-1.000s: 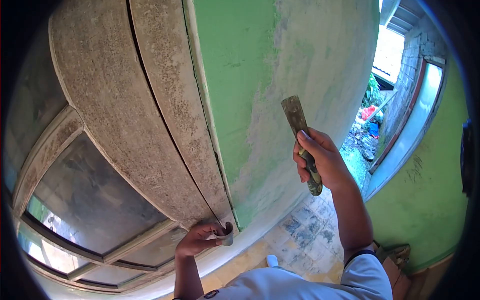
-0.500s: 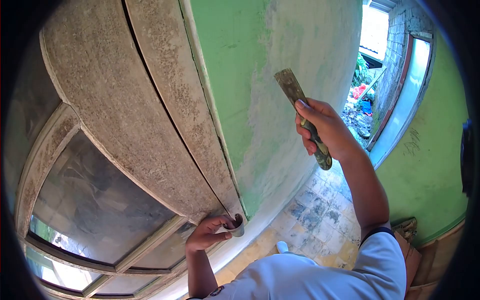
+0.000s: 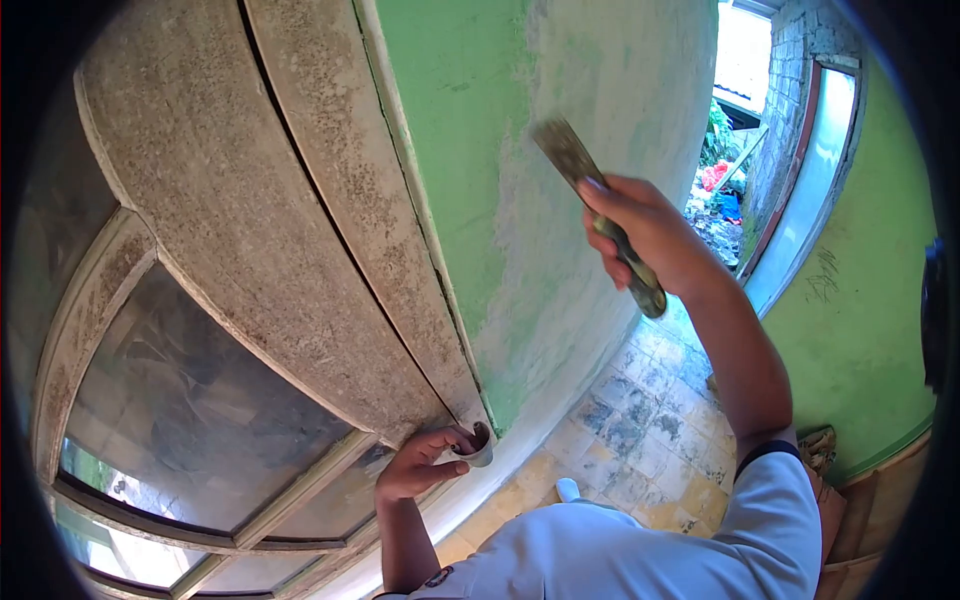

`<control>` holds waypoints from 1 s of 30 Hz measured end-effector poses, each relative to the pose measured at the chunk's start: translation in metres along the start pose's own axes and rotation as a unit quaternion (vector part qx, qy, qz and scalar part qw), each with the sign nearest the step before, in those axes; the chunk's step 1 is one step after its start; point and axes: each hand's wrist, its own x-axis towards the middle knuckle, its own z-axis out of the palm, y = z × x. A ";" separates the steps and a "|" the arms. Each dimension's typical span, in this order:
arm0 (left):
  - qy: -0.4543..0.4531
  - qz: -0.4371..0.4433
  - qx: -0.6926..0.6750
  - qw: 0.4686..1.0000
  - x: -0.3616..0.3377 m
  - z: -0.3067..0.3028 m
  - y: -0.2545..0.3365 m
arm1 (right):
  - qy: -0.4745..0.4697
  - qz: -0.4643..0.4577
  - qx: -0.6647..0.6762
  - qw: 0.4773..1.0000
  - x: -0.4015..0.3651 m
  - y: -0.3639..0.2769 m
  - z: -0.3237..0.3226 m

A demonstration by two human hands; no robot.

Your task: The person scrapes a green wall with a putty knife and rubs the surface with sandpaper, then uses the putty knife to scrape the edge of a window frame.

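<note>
My right hand (image 3: 640, 232) is wrapped round the handle of a putty knife (image 3: 570, 152). Its stained flat blade points up and left in front of the green wall (image 3: 465, 140), where a pale, patchy coat (image 3: 565, 235) covers part of the paint. The blade tip is smeared by motion. Low at the wooden door frame, my left hand (image 3: 415, 468) grips a small whitish cup (image 3: 480, 456), fingers over its rim. The cup's inside looks dark, and its contents are mostly hidden.
A weathered wooden door (image 3: 230, 190) with glass panes (image 3: 200, 400) fills the left side. Stained floor tiles (image 3: 640, 430) lie below. At the right, an opening shows plants and debris outside, beside a second green wall (image 3: 850, 310). Brown boards (image 3: 870, 520) stand at lower right.
My right hand has lifted the putty knife slightly up and to the left. My left hand and the cup have barely shifted.
</note>
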 end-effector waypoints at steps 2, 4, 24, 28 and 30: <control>0.001 -0.014 0.002 1.000 -0.001 0.001 0.000 | -0.009 -0.010 0.009 1.000 0.007 -0.006 0.005; 0.001 -0.024 0.009 1.000 0.000 -0.001 0.000 | -0.022 -0.038 0.025 0.999 0.009 -0.012 0.005; 0.167 0.048 -0.296 0.939 0.020 0.066 -0.061 | -0.319 0.237 0.253 0.882 -0.067 0.190 0.045; 0.221 0.044 -0.263 0.938 0.047 0.079 -0.057 | -0.364 0.196 0.197 0.889 -0.054 0.196 0.023; 0.249 0.051 -0.248 0.935 0.059 0.086 -0.060 | -0.379 0.217 0.220 0.872 -0.048 0.202 0.009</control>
